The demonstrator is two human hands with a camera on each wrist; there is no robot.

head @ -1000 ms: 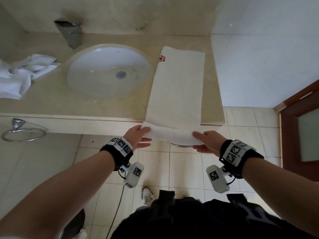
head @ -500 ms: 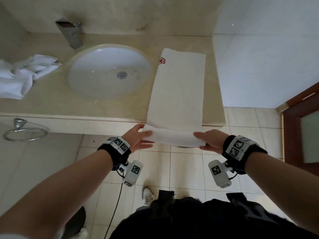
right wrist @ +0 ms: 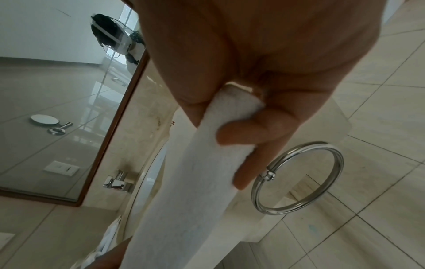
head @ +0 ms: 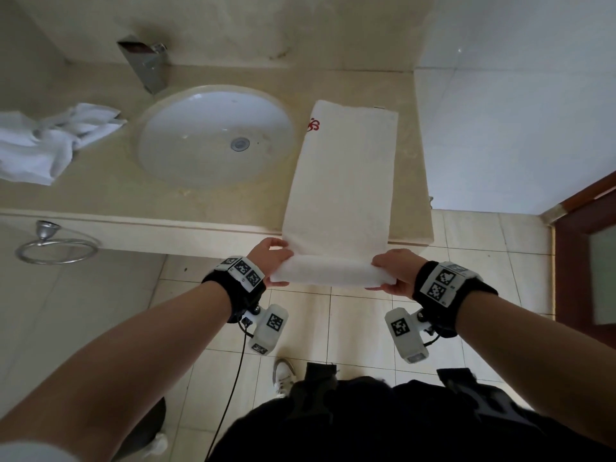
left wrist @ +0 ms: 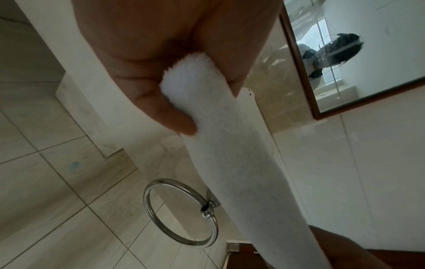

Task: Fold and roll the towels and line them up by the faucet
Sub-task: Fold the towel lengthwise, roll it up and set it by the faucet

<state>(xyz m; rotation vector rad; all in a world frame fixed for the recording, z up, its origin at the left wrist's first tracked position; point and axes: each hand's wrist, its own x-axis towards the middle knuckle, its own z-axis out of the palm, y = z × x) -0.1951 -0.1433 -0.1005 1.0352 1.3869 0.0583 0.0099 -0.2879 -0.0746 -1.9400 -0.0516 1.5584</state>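
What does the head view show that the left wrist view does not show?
Only the head view shows the sink, the faucet, the crumpled towel and the flat part of the folded towel on the counter. Only the left wrist view shows the mirror. Both show the left hand gripping the rolled end, and the towel ring.

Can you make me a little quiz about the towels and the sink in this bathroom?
1. True or false: both hands grip the rolled end of the folded towel.
2. Which side of the sink has the crumpled towel: A left, B right?
3. Fill in: the faucet stands ___ the sink.

Key: 1 true, left hand and right hand hold it; 2 A; 3 behind.
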